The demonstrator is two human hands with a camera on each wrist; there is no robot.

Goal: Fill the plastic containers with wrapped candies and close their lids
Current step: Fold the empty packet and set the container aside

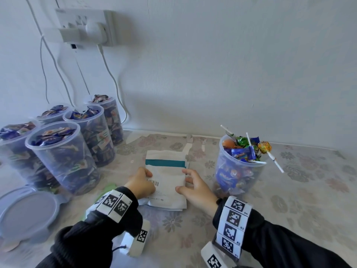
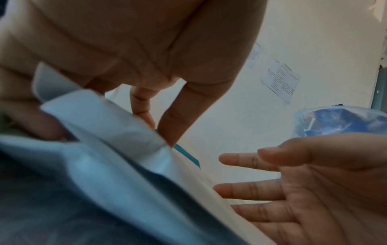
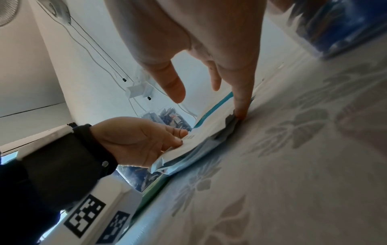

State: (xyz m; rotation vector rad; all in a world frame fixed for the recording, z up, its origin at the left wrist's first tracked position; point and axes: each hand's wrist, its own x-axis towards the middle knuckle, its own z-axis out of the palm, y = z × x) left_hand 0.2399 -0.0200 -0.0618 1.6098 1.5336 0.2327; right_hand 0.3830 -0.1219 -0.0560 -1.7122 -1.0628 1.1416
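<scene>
A white folded bag (image 1: 167,176) with a teal stripe lies flat on the floral tablecloth (image 1: 289,200). My left hand (image 1: 143,180) grips its left edge, fingers on top (image 2: 167,119) and thumb at the fold. My right hand (image 1: 194,186) is at the bag's right edge with straight, spread fingers; one fingertip (image 3: 240,109) touches the edge of the bag (image 3: 209,122). Just right of that hand stands a clear plastic container (image 1: 237,171), uncovered and heaped with wrapped candies and lollipops. Several more uncovered candy-filled containers (image 1: 65,159) stand at the left.
Grey plastic lids (image 1: 27,211) lie at the near left corner. A wall socket (image 1: 85,26) with plugs and hanging cables is above the left containers. A bit of green packaging (image 1: 108,187) shows under my left wrist. The wall runs along the table's far edge.
</scene>
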